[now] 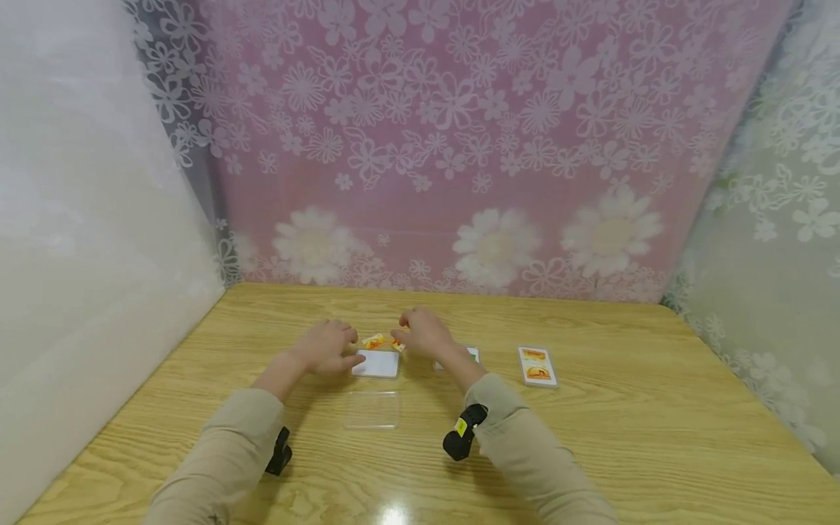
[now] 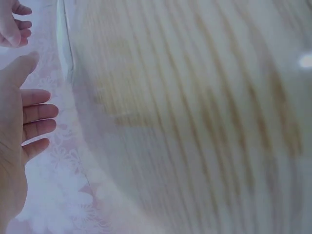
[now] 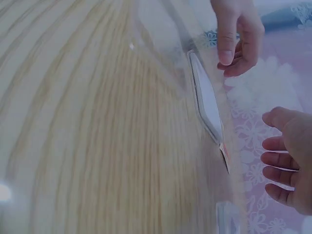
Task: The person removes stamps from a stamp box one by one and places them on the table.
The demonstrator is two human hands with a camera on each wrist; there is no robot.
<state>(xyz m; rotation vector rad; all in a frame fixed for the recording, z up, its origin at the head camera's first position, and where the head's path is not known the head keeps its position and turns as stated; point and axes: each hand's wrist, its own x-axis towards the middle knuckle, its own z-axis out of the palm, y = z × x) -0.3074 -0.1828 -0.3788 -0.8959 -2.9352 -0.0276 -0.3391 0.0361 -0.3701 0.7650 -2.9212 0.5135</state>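
Note:
My left hand (image 1: 326,347) hovers at the left end of a shallow clear case with a white card (image 1: 377,363) face up in it, thumb over its edge. Just behind the case lie two small orange-and-white cards, the left card (image 1: 373,341) and the right card (image 1: 397,345). Beside the right card is my right hand (image 1: 425,335), its thumb overlapping that card in the head view. Nothing shows between the fingers of the right hand (image 3: 292,158) in the right wrist view. The left hand (image 2: 17,126) has loosely spread fingers and holds nothing.
A clear plastic lid (image 1: 372,410) lies in front of the case. Partly hidden by the right forearm is another case with a green-marked card (image 1: 473,354). Farther right sits a case with an orange picture card (image 1: 537,366). Flowered curtains (image 1: 420,146) surround the wooden table (image 1: 630,437).

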